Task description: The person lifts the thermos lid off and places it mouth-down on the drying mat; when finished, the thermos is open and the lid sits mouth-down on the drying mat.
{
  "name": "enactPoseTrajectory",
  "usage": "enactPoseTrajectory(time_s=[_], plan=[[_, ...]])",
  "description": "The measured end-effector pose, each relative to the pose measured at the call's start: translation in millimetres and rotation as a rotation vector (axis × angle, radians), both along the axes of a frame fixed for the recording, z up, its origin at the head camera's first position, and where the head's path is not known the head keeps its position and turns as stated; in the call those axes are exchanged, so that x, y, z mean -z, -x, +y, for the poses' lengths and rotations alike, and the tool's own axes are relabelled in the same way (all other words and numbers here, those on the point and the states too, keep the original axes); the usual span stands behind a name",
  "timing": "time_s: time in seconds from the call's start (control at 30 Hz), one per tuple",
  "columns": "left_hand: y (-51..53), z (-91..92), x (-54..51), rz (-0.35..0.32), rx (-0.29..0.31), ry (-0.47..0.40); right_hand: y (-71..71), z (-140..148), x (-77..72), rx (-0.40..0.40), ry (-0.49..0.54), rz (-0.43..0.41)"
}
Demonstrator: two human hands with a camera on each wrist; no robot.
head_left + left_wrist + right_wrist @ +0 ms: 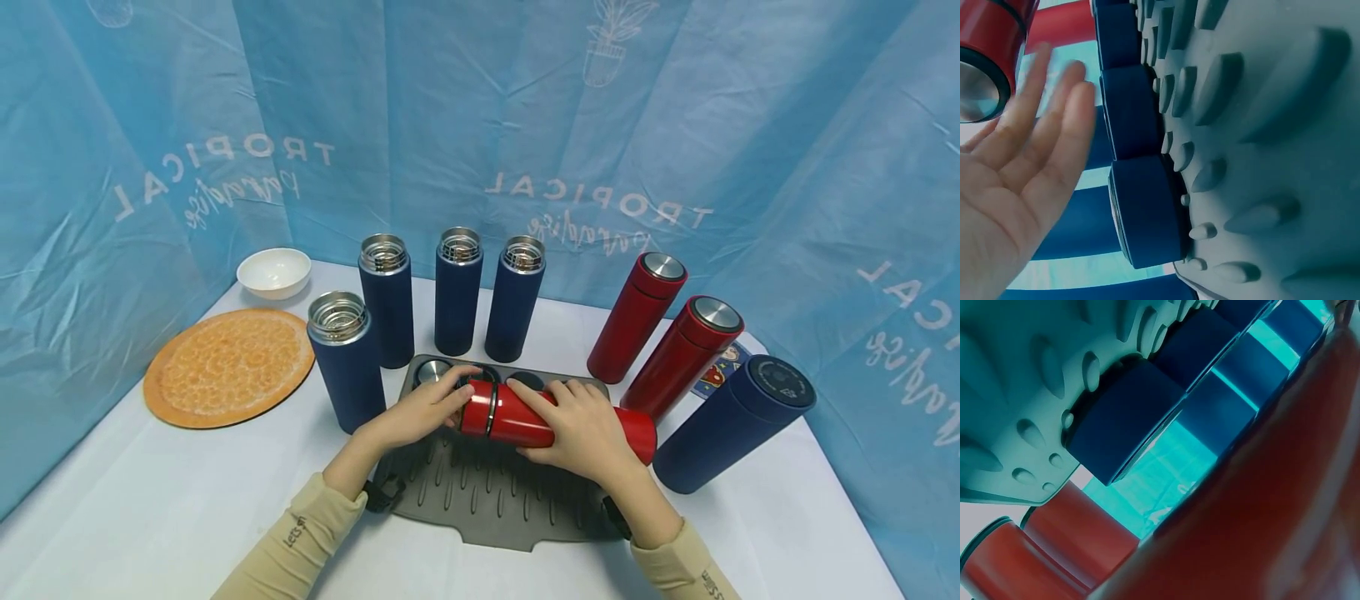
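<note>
A red thermos bottle (521,421) lies sideways above a grey ridged mat (495,512), its lid end toward the left. My right hand (581,429) grips the body of the bottle from above. Beside the lid (475,408) is my left hand (420,412), and the left wrist view shows its fingers (1069,125) extended, not curled round the lid. Whether they touch it is hard to tell. Behind the bottle, along the mat's back edge, sit navy lids (1147,209), partly hidden in the head view. The bottle's red side (1285,487) fills much of the right wrist view.
Several navy bottles (457,300) without lids stand behind and left of the mat. At the right stand two red bottles (637,317) and a lidded navy bottle (727,433), with a patterned card (720,371) behind. A round orange placemat (225,367) and white bowl (274,283) are left.
</note>
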State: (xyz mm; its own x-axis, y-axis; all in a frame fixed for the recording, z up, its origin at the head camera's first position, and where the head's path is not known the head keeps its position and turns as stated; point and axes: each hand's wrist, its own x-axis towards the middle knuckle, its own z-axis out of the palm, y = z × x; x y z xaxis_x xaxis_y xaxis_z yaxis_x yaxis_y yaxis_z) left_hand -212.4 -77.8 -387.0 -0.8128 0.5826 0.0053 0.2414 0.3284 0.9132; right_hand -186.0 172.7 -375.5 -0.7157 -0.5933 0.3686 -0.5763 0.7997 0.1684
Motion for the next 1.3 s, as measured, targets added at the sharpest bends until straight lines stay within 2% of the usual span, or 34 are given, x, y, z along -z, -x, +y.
enactPoseTrajectory(time_s=[0.2,0.4,0.67,0.83,0.93,1.1,1.3], plan=[[-1.8,-0.5,-0.8,0.038,0.046,-0.118,0.1,-0.1,-1.0,0.002,-0.015,-0.003],[-1.0,0.5,-0.3,0.06,0.069,-0.129,0.3,0.1,-1.1,0.002,-0.015,-0.005],[-1.5,-1.5,0.7,-0.011,0.029,-0.147,0.7,1.0,0.0,0.005,-0.003,-0.007],[-2.8,-6.2,-0.9,-0.011,-0.021,-0.132,0.5,2.9,-1.7,0.027,0.015,-0.027],[-5.1,-10.5,-3.1,0.021,-0.08,-0.087,-0.3,5.7,-4.2,0.051,0.039,-0.038],[-12.5,-17.8,-2.7,0.11,-0.182,0.042,-1.4,10.5,-8.7,0.079,0.088,-0.026],[-24.1,-22.1,6.3,0.263,-0.22,0.326,-0.9,13.6,-8.3,0.098,0.152,0.012]])
